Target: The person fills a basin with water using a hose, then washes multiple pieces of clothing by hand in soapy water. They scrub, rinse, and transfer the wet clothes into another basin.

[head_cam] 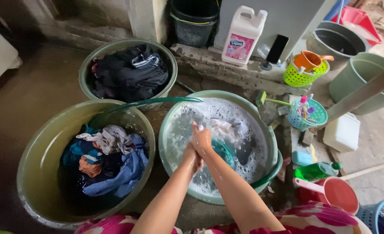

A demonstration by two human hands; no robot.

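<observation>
Washing by hand over a round green plastic basin of soapy water [174, 130].
Right hand [201, 138] and left hand [193, 157] pressed together, grip of both closed on a small wet piece of pale cloth [200, 128] above the suds. Just beside, left: a second green basin of mixed wet clothes [36, 164]; behind it, a third of dark garments [87, 65]. Red plastic scoop [337, 193] at right.

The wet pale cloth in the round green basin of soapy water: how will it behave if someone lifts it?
The wet pale cloth would likely hang floppy, since it lies crumpled in folds. It is probably heavy for its size, being soaked in the round green basin of soapy water. It may feel slippery: foam covers the water and both the left hand and right hand.
</observation>
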